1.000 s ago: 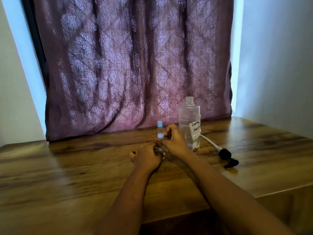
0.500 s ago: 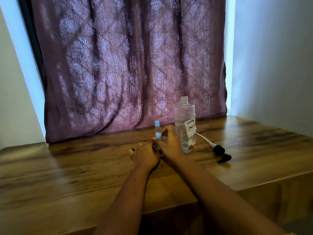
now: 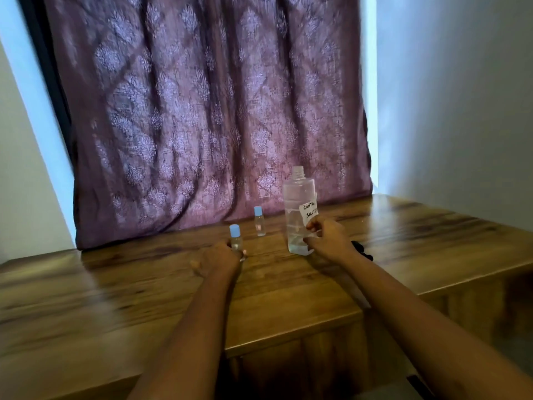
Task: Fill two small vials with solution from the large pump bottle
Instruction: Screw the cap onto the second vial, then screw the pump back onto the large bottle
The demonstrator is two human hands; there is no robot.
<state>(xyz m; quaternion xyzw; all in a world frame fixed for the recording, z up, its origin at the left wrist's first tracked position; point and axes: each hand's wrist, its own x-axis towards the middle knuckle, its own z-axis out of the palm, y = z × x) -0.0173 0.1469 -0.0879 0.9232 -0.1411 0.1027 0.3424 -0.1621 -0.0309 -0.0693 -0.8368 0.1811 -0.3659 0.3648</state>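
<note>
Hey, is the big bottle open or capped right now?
Open. The large bottle stands upright with its threaded neck bare; no pump or cap sits on it.

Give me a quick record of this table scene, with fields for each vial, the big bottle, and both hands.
near vial: blue cap on, upright, left hand grips its base
far vial: blue cap on, standing free, untouched
large bottle: upright, neck open, no pump fitted
right hand: curled at the large bottle's lower side; grip unclear
pump: black, on the table behind the right hand, mostly hidden
</note>
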